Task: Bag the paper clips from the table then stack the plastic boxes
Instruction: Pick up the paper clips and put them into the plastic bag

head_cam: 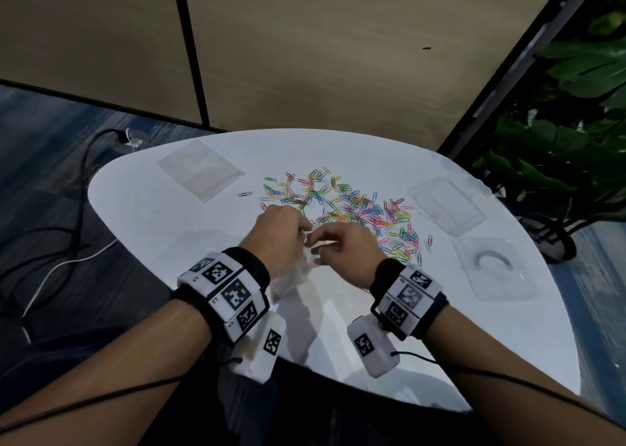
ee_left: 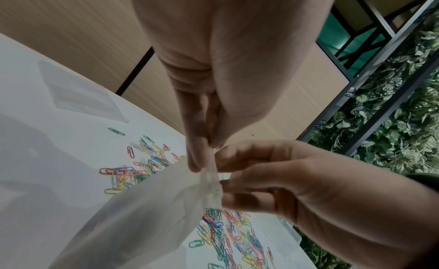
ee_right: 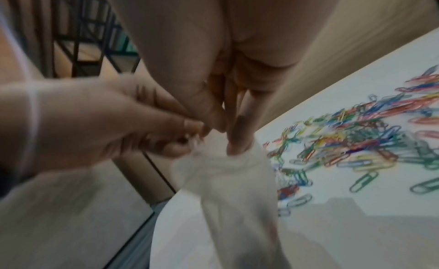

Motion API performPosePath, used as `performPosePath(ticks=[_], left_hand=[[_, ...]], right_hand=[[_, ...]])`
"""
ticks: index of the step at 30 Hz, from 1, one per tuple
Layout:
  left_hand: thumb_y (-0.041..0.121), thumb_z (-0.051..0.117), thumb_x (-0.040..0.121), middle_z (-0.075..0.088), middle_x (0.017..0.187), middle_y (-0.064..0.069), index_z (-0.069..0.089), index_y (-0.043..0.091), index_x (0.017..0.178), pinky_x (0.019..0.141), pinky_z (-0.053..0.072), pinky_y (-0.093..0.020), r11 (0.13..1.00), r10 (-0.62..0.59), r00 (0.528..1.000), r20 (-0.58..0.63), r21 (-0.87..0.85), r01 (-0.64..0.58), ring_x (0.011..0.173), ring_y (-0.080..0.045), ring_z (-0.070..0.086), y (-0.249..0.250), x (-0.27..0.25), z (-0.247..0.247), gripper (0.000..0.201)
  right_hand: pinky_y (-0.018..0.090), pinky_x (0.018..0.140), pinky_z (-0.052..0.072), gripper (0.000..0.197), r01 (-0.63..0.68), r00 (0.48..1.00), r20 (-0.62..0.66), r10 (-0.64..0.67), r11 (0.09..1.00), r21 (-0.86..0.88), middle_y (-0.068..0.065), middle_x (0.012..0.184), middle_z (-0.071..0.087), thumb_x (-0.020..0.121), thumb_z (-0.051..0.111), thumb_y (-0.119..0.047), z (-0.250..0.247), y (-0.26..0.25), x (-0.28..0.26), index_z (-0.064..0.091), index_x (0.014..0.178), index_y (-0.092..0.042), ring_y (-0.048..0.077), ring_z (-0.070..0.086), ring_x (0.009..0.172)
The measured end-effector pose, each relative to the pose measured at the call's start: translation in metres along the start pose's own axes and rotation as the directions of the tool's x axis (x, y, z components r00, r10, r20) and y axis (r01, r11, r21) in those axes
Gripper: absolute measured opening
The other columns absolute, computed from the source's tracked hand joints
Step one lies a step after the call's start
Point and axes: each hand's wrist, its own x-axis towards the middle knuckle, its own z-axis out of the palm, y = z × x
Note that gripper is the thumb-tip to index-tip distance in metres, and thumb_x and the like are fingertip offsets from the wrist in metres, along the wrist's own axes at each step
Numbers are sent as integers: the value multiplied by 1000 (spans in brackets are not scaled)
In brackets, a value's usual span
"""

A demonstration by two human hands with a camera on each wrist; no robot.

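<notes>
Wristbands [head_cam: 226, 291] with black-and-white square markers, one on each forearm, nearest the viewer, above the near edge of the white table [head_cam: 423, 344]. Left hand [head_cam: 276, 230] and right hand [head_cam: 342, 245], side by side just above the tabletop, both pinching the top edge of a clear plastic bag [ee_left: 147, 216] between thumb and curled fingers; the bag hangs down from the fingers toward the person, partly screening the table behind it. Paper clips [head_cam: 352, 208], many colours, loose in a wide scatter directly beyond the hands, some hidden behind the knuckles. Clear plastic boxes, two, at right: nearer box [head_cam: 493, 269], farther box [head_cam: 447, 205], apart, unstacked. Second clear bag [head_cam: 200, 171], flat, far left. Cables [head_cam: 67, 242] on floor at left; leafy plant [head_cam: 576, 123] beyond the right edge.
</notes>
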Motion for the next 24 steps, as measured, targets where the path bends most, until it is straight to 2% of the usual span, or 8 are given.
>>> performPosePath(ticks=[3,5,7,9,10,15,19,24], left_hand=[[8,52,92,73,116,-9,71,16,118,101,52,-39,1000,-7,1000,-20,-16,7,109,-27,67,-3,2,0,33],[8,51,93,73,116,-9,71,15,119,100,52,-40,1000,-3,1000,-7,-29,3,107,-29,68,-5,2,1,33],[8,51,93,73,116,-10,71,15,119,99,53,-40,1000,2,1000,-6,-25,-2,103,-29,70,-6,3,1,33],[9,51,94,72,117,-10,70,15,120,100,52,-40,1000,-4,1000,-3,-16,4,105,-28,70,-5,4,1,33],[9,51,94,72,117,-10,70,14,121,101,52,-39,1000,-8,1000,-1,-15,8,106,-27,69,-5,3,1,33],[8,50,94,71,119,-10,68,14,123,101,51,-40,1000,16,1000,-13,-6,-16,109,-29,67,-6,-1,1,35],[7,50,93,72,119,-8,71,15,120,99,50,-37,996,73,997,-39,46,-71,114,-29,63,-10,-5,-2,35],[10,50,93,71,121,-7,69,18,123,100,49,-34,997,59,997,-49,53,-57,113,-28,62,-14,-3,-7,36]], right_hand=[[46,70,62,25,-100,986,-112,122,978,183,13,88,74,85,59,9,-33,12,4,70,85,-13,29,74,74],[41,64,63,22,-273,955,-134,266,961,-32,15,100,72,82,72,-2,-56,38,2,68,101,-13,25,73,73],[35,66,62,61,-524,846,-93,525,786,-327,14,123,62,73,84,-15,-65,71,-3,54,127,-12,24,72,81],[39,77,61,94,-611,734,-44,678,631,-477,14,141,48,66,89,-24,-58,97,-10,36,142,-13,29,69,95],[40,79,60,102,-625,719,-29,694,628,-463,14,145,42,64,90,-24,-51,105,-11,30,146,-15,30,69,96],[34,95,47,89,-494,865,-171,472,736,-463,16,145,38,74,80,-24,-22,114,14,31,147,-15,32,50,125],[33,94,46,73,-461,887,-260,382,771,-439,18,138,38,80,74,-24,-19,112,41,39,143,-14,35,53,117],[37,102,45,53,-298,954,-204,217,715,-632,12,143,44,88,64,-21,-17,115,54,51,140,-24,34,52,122]])
